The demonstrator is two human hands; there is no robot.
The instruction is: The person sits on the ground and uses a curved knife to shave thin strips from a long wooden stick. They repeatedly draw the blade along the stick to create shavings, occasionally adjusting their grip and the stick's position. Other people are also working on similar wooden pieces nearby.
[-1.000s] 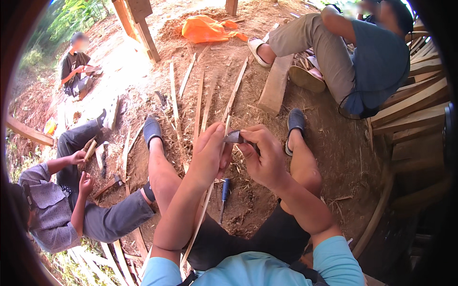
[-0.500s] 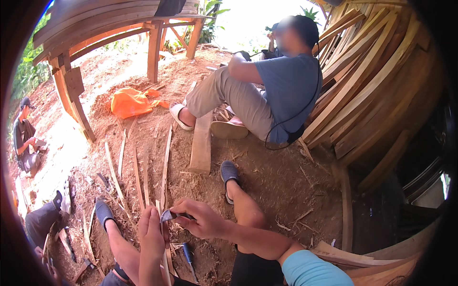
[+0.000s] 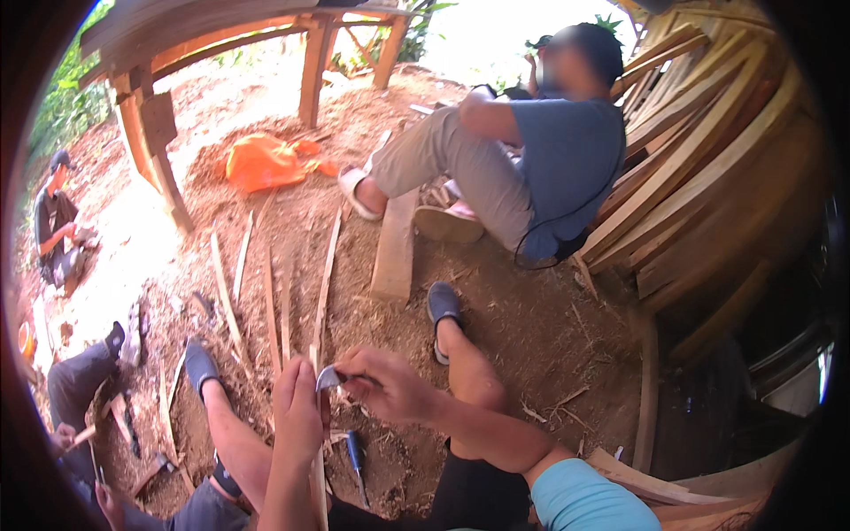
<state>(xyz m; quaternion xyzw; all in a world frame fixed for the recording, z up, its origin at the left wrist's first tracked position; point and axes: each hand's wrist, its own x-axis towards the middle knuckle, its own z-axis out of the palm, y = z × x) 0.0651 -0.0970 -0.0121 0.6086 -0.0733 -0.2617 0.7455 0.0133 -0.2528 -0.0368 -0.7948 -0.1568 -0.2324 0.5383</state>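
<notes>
My left hand (image 3: 297, 403) is closed around a thin wooden strip (image 3: 320, 496) that runs lengthwise between my legs. Gripped in my right hand (image 3: 387, 384) is a small tool with a curved, pale metal blade (image 3: 328, 378). The blade meets the strip or lies right beside it, just by my left fingertips; its handle is mostly covered by my fingers. On the soil below my hands lies a blue-handled tool (image 3: 355, 450) with a slim metal shaft.
Several loose wooden strips (image 3: 326, 274) lie ahead on dirt and shavings. A person in a blue shirt (image 3: 567, 159) sits by a thick plank (image 3: 394, 257). Long boards (image 3: 699, 168) lean at right. Another person's hand (image 3: 111, 504) works at lower left. An orange bag (image 3: 264, 162) lies farther off.
The view has shifted, so the surroundings appear farther right and higher. Both my hands keep their holds beside each other. More of the co-worker at lower left shows, with a wooden piece in hand.
</notes>
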